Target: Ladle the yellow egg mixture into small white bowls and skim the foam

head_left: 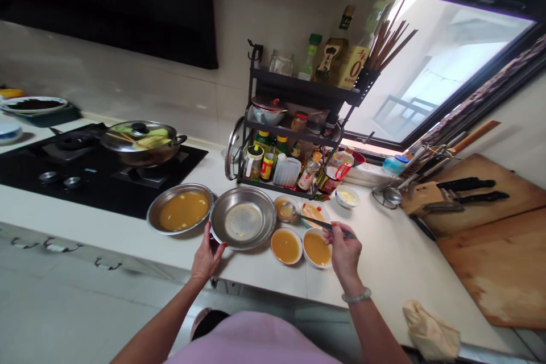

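Observation:
My left hand (pixel 207 260) grips the near-left rim of a steel bowl (pixel 267 222), which has only a thin wet film and a few bits on its bottom. In my right hand (pixel 344 250) is the dark handle of a ladle (pixel 288 210); its head is over a small bowl (pixel 279 202) of orange-brown liquid. Two white bowls, one left (pixel 285 245) and one right (pixel 316 248), hold the same kind of liquid. A second steel bowl (pixel 152 219) with more of it touches or nearly touches the one at my left hand. Behind the ladle handle lies a plate (pixel 319 213) with something orange on it.
A lidded pan (pixel 145 153) sits on the black stove (pixel 98 196) to the left. Behind the bowls stands a black rack (pixel 294 88) of bottles and jars. A small bowl (pixel 347 197), a knife block (pixel 420 199), cutting boards (pixel 503 256) and a beige cloth (pixel 430 333) are to the right.

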`<state>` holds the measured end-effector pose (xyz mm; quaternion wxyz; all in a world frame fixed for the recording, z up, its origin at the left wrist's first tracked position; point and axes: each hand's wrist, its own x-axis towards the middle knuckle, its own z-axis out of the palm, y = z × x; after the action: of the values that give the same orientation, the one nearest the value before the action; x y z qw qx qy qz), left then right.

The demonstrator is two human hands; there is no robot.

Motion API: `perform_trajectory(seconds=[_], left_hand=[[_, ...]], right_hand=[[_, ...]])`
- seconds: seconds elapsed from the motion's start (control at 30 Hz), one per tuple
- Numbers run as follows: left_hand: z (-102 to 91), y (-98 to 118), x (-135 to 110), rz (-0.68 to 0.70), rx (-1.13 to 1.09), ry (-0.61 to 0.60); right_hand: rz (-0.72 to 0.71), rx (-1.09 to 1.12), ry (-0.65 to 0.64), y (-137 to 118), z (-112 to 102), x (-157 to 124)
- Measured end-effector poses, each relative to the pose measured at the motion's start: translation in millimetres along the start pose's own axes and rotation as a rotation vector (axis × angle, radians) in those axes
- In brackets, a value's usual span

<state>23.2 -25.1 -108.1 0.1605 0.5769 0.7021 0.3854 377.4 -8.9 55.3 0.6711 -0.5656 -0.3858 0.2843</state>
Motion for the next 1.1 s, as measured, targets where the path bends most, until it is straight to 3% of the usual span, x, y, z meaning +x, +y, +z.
perform_trajectory(seconds=[0.2,0.3,0.37,0.47,0.63,0.8,0.93,1.1], left_hand=[[-0.9,3,-1,-0.046,0.037,-0.027],[-2.0,4,-1,-0.043,0.031,-0.028],[-2.6,5,-1,-0.048,0.032,-0.035],[-2.8,5,-1,-0.045,0.028,-0.036],[-1.3,1,0,-0.007,0.014,-0.005],[-1.8,1,0,0.002,0.005,0.002],[-3.0,3,0,0.001,0.008,0.016],[-3.7,4,0,-0.004,0.015,0.002]], right_hand=[[-0.239,-0.137,-0.314,15,29,-32],[-0.471,-0.218,-0.473,18,28,-41],[-0.599,-0.254,-0.502,17,22,-38],[-0.591,-0.295,-0.388,16,7,-25],[-0.344,-0.407,-0.088,21,-25,3],[-0.248,-0.455,-0.039,26,-42,8],[-0.131,-0.379,0.018,28,-43,7],[0.033,-0.149,0.230,37,-48,19]])
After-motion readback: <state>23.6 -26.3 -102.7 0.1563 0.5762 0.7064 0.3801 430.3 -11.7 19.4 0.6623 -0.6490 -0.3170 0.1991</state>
